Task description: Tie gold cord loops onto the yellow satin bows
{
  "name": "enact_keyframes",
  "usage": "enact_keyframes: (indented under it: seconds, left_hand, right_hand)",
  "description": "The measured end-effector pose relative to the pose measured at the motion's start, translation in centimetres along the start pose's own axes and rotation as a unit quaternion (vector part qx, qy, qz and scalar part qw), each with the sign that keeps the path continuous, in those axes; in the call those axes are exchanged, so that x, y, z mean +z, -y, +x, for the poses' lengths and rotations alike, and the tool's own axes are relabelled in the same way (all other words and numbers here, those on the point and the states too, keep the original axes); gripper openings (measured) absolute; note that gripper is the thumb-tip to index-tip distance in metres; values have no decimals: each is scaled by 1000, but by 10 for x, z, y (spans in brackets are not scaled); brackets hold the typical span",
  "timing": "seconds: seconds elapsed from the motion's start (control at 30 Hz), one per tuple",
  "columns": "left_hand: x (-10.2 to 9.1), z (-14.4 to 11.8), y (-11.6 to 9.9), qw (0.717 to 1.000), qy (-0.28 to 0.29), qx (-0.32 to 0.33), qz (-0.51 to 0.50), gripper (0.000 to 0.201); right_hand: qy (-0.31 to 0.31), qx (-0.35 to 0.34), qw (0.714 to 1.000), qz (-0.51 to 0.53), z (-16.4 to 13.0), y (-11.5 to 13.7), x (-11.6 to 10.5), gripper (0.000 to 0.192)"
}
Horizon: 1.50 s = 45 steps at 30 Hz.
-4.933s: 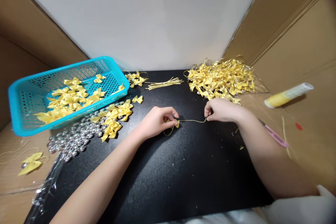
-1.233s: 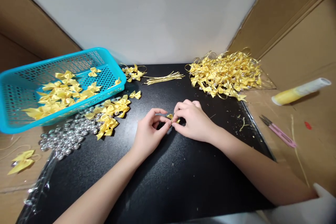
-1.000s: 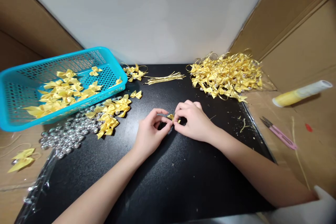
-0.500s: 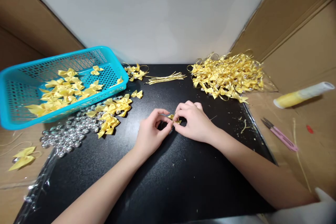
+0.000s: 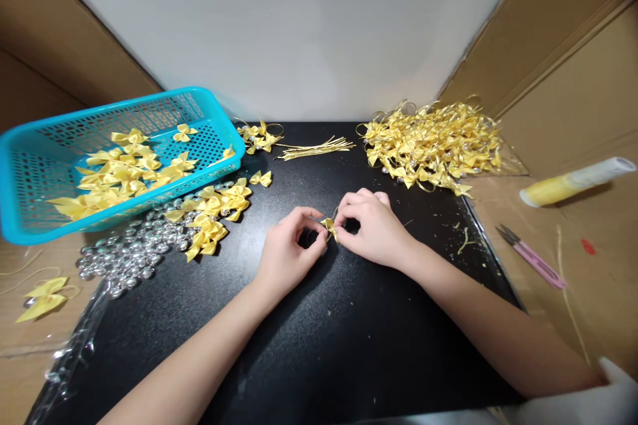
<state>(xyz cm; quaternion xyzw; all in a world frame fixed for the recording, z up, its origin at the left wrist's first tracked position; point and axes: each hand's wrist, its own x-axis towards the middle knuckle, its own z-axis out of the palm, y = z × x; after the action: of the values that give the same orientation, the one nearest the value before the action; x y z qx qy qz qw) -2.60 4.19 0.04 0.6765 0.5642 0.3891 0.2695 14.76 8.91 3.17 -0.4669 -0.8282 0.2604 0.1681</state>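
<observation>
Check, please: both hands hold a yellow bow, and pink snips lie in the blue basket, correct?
No, the head view shows the pink snips on the cardboard, outside the blue basket. Left hand and right hand do hold a yellow bow.

Soft tabletop (image 5: 279,339) glare, wide-angle stretching, dark corner

From your left hand (image 5: 292,246) and right hand (image 5: 371,226) toward your body, the table (image 5: 319,339) gives you a wide lane. Leftward, bows (image 5: 205,238), beads (image 5: 132,252) and the basket (image 5: 144,198) obstruct you; ahead-right, the tangled pile (image 5: 433,146) does; cords (image 5: 316,148) lie low before the wall (image 5: 299,33).
</observation>
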Motion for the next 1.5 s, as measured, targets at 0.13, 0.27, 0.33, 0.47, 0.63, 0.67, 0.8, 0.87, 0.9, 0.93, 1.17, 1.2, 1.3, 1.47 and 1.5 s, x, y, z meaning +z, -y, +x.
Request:
enact_keyframes:
  seconds: [0.13, 0.27, 0.33, 0.47, 0.63, 0.67, 0.8, 0.87, 0.9, 0.93, 1.17, 1.2, 1.3, 1.47, 1.5]
  left_hand:
    - [1, 0, 0, 1000, 7, 0, -7, 19]
    - [1, 0, 0, 999, 10, -19, -35, 19]
    - [1, 0, 0, 999, 9, -25, -43, 19]
    - [2, 1, -1, 998, 13, -34, -46, 19]
    - [2, 1, -1, 998, 17, -34, -41, 19]
    - [2, 1, -1, 999, 17, -33, -39, 19]
    - [1, 0, -2, 999, 15, -32, -36, 19]
    - [1, 0, -3, 999, 14, -29, -32, 19]
    - [1, 0, -3, 999, 13, -27, -29, 19]
    - [1, 1, -3, 999, 12, -25, -26, 19]
    - [1, 1, -3, 1000, 22, -13, -2, 17]
    - [1, 1, -3, 1000, 22, -13, -3, 16]
    - [1, 0, -3, 1000, 23, -14, -2, 16]
    - [1, 0, -2, 1000, 23, -15, 3, 16]
    - [1, 0, -2, 1000, 23, -14, 5, 16]
  right_hand:
    - [1, 4, 1000, 13, 0, 0, -1, 11]
    - [4, 1, 1000, 18, 0, 0, 0, 12]
    - [7, 2, 1000, 18, 0, 1, 0, 12]
    - [9, 3, 1000, 15, 0, 1, 0, 12]
    - [13, -6, 1000, -2, 0, 0, 0, 11]
    - [15, -7, 1000, -6, 0, 1, -1, 10]
    - [19, -5, 1000, -13, 0, 2, -4, 7]
    - [24, -5, 1000, -13, 0, 3, -3, 6]
    - [27, -6, 1000, -13, 0, 3, -2, 6]
    - [28, -7, 1000, -12, 0, 4, -2, 7]
    - [33, -6, 999, -27, 0, 2, -2, 12]
    - [37, -5, 999, -29, 0, 2, -3, 11]
    - [39, -4, 999, -27, -1, 3, -4, 6]
    - [47, -5, 999, -18, -1, 5, -1, 7]
    - [48, -5, 999, -18, -1, 5, 0, 8]
